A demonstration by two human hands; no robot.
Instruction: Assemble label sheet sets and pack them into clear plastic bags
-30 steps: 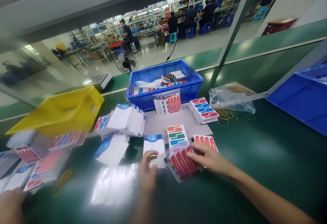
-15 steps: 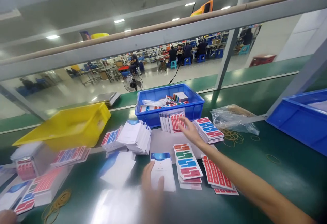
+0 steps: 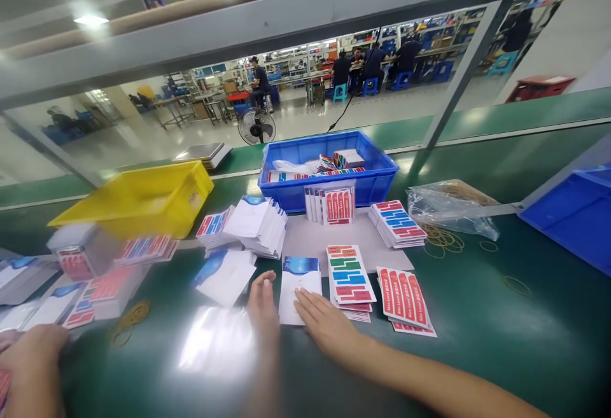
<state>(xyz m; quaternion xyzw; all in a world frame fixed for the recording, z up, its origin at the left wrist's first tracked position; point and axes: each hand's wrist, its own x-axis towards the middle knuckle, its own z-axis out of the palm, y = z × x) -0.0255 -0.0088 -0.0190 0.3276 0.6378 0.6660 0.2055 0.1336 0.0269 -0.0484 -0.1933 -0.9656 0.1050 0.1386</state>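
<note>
My right hand (image 3: 329,326) lies with its fingers stretched over the lower part of a white booklet with a blue top (image 3: 301,266). Just left of that booklet, my left hand (image 3: 262,300) is raised on its edge, fingers apart, with nothing seen in it. To the right lie a stack of multicoloured label cards (image 3: 351,275) and a fan of red label cards (image 3: 405,300). Filled clear bags with red labels (image 3: 338,206) stand against the blue bin. A pile of white booklets (image 3: 258,227) and a loose booklet (image 3: 226,278) are at the left.
Behind are a blue bin (image 3: 329,189) and a yellow bin (image 3: 191,205). Blue-and-red cards (image 3: 397,224), a plastic bag (image 3: 451,208) and rubber bands (image 3: 442,240) lie right. Another person's hand (image 3: 35,367) is at the lower left, near more stacks.
My right hand has come back from the upright filled bags onto the booklet. My left hand has moved slightly left, off the booklet's edge. The view has tilted down, and the other person's hand shows more.
</note>
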